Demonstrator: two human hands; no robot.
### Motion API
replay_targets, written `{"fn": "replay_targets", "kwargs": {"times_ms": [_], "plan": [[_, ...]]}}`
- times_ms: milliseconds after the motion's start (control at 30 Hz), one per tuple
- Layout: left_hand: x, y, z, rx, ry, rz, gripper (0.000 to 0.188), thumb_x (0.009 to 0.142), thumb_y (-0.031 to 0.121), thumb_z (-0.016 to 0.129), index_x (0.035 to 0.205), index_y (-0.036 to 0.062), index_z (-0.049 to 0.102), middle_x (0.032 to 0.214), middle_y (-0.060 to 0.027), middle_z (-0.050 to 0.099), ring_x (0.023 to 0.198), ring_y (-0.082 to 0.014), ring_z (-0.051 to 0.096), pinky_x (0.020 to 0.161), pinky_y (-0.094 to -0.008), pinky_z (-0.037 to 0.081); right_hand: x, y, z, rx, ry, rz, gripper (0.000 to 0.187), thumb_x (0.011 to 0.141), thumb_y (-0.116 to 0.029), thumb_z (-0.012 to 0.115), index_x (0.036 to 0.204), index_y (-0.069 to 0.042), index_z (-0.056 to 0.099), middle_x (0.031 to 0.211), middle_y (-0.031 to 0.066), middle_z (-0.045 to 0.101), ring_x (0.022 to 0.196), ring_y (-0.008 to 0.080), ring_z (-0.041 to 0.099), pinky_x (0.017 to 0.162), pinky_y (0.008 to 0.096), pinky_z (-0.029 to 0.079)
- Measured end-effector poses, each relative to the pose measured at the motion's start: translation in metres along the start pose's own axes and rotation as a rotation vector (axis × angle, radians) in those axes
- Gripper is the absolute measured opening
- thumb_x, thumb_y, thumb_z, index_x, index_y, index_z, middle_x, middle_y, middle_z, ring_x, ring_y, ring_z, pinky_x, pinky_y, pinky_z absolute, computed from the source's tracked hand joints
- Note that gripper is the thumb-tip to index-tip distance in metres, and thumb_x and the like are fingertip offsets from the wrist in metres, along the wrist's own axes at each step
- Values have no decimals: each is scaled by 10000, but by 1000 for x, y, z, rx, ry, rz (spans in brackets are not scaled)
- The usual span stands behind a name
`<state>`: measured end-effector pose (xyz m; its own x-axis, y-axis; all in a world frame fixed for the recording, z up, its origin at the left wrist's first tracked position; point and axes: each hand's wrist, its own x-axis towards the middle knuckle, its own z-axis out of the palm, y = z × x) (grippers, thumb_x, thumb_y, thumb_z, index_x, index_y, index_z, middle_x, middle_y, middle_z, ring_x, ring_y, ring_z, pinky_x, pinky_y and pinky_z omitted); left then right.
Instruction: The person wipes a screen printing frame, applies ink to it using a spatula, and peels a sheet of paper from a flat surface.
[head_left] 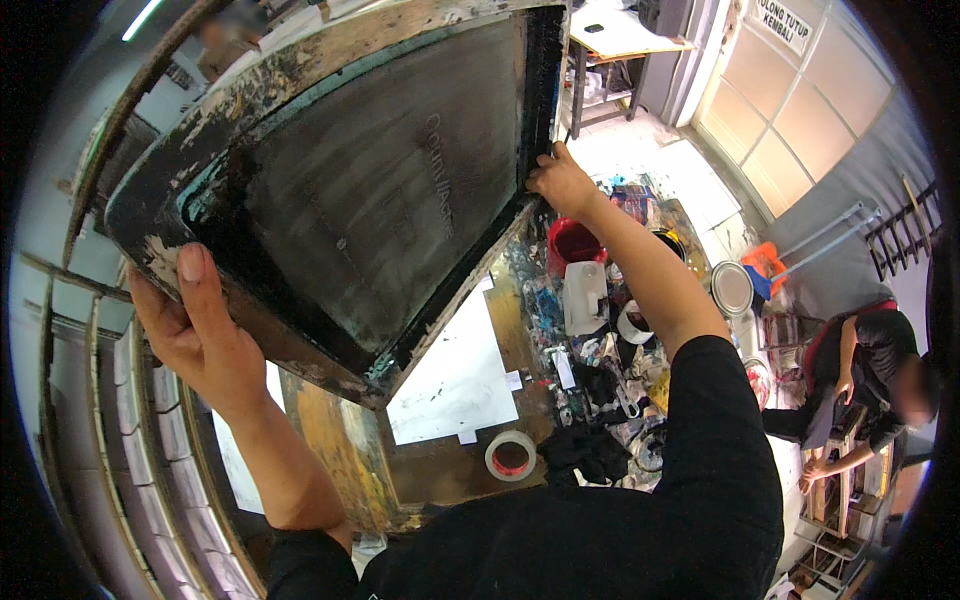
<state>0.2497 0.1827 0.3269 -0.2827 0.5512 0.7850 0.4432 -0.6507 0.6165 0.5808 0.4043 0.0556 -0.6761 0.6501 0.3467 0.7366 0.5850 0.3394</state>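
A paint-stained screen printing frame (380, 170) is lifted and tilted above the worktable, its dark mesh facing me. My left hand (200, 335) grips its lower left side, thumb on the near face and fingers behind. At the right edge of the frame, my right hand (562, 182) is closed on the rim. Below the frame lies a white sheet (455, 385), with small tape tabs at its edge. Close to that sheet, a roll of tape (511, 437) rests on the wooden board (440, 475).
Right of the board stand a red paint tub (575, 243), a white plastic container (585, 300) and a black cloth (590, 452). A round can lid (732, 288) is farther right. Another person (870, 370) sits at the right. Racks (150, 470) line the left.
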Motion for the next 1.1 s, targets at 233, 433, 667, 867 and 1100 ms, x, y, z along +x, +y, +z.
{"fn": "replay_targets", "kwargs": {"times_ms": [233,433,667,867,1100], "plan": [[1,9,7,-6,-42,4,287,962,156,637,1211,30,570,1026,4,635,893,-29,548,789,-171,427,-7,6,-2,6,-58,-2,161,802,-167,555,841,-202,708,811,-59,656,960,142,575,946,386,342],[4,2,2,107,1,-76,566,945,264,666,1342,-81,457,1215,-141,618,1120,-179,570,1002,-299,414,-25,7,-5,58,-61,57,193,857,-135,541,914,-215,707,921,-46,680,1001,154,590,952,434,329],[5,-18,-10,124,60,-45,415,980,259,612,1291,-1,523,1095,-43,623,953,-97,551,889,-233,419,-42,1,-9,170,-8,281,168,810,-120,561,857,-165,717,831,-19,690,905,169,595,962,424,319],[-3,-43,-35,132,190,-205,525,962,295,640,1340,-33,479,1176,-84,599,1063,-124,542,920,-271,430,-46,3,-8,282,198,416,71,752,-109,648,788,-158,683,780,-8,670,824,200,597,862,417,342],[-10,-60,-46,61,247,-307,513,967,307,630,1323,-27,473,1174,-81,594,1048,-140,556,898,-292,450,-33,-1,-8,267,301,376,113,823,-128,597,823,-191,691,823,-37,666,835,178,608,877,436,356]]}}
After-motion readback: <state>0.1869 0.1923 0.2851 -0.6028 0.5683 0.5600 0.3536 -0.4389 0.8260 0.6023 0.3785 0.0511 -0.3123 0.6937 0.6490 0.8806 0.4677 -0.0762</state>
